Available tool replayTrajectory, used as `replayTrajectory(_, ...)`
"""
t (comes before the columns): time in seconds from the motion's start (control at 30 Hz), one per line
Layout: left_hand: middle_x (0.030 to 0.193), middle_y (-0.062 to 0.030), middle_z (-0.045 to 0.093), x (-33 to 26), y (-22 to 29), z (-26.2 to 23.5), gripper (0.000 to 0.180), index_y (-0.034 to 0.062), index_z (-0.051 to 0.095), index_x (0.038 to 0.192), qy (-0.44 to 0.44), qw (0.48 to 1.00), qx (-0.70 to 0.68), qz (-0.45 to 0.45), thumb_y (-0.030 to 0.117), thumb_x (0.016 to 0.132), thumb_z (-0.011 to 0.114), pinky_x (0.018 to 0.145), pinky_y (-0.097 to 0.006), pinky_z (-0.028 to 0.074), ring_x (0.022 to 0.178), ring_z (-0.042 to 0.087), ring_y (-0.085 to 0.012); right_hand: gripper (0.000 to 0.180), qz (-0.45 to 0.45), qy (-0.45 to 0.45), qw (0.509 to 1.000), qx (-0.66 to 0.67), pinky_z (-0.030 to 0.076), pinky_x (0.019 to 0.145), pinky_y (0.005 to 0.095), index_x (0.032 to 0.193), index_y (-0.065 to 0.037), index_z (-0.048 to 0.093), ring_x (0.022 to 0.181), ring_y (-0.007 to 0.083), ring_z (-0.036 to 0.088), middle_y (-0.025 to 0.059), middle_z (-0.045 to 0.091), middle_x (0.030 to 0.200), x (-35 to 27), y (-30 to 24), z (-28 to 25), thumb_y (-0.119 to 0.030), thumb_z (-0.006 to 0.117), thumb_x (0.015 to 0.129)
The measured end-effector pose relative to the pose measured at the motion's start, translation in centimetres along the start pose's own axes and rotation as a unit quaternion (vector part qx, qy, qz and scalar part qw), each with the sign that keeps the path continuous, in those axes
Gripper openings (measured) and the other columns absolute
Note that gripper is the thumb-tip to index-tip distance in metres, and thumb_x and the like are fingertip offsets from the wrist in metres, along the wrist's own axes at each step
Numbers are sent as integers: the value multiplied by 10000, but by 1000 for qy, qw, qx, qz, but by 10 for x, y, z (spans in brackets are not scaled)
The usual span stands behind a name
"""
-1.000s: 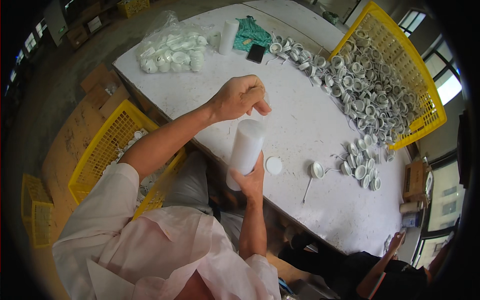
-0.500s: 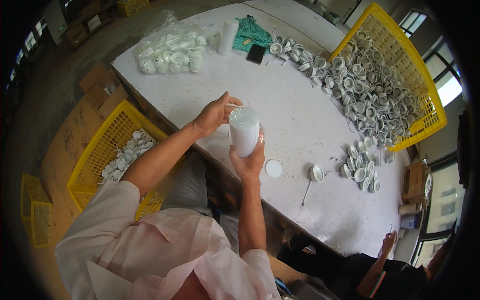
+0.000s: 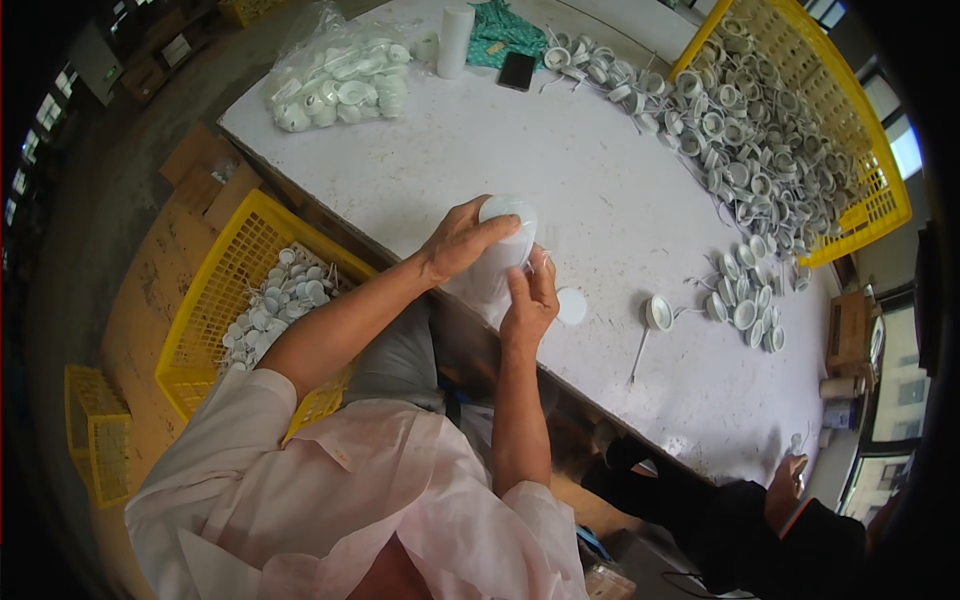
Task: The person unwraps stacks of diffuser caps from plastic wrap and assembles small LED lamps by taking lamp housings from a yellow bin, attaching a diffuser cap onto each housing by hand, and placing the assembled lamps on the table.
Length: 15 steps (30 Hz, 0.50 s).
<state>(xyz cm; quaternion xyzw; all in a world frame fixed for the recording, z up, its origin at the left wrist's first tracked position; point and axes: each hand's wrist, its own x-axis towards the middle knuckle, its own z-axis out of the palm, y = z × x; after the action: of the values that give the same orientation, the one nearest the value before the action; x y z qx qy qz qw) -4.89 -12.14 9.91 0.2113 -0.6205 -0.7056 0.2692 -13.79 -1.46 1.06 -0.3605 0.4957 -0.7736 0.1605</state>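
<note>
A white cylinder [image 3: 489, 277], wrapped at least partly in clear film, stands tilted at the near edge of the white table. My left hand [image 3: 462, 242] is closed round its upper part, the thumb lying across the round top end. On its right side my right hand [image 3: 532, 305] has thumb and fingers bent together, apparently pinching the clear film; the exact hold is too small to make out. Just right of that hand a loose white disc [image 3: 571, 307] lies flat. Farther right sits a single round white lamp fitting [image 3: 659, 313] with a thin wire.
Several lamp fittings [image 3: 745, 300] lie right, below a tipped yellow crate [image 3: 880, 190] spilling more. At the back are a bag of white parts [image 3: 340, 90], another white cylinder [image 3: 455, 42], green cloth [image 3: 508, 35] and phone [image 3: 516, 71]. A co-worker's hand [image 3: 786, 490] is at lower right.
My left hand has come over the cylinder's top and closed on it. My right hand has moved from gripping round its base to its side. The view has shifted slightly.
</note>
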Motion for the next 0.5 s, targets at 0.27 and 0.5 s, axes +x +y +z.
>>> replayTrajectory(0.27,967,-65,597,-3,1,13,365,-12,569,1078,-30,999,43,-7,281,860,562,817,-296,429,902,534,-134,71,148,135,965,171,442,884,329,899,-53,515,877,188,584,104,627,900,-26,-26,-40,-86,462,933)
replayTrajectory(0.5,970,-64,598,-3,-2,11,370,-11,564,1090,-2,999,36,5,287,872,547,808,-291,441,895,546,-136,83,184,43,975,-116,458,769,265,881,-15,515,757,109,532,57,574,797,-100,-29,-62,-75,476,924)
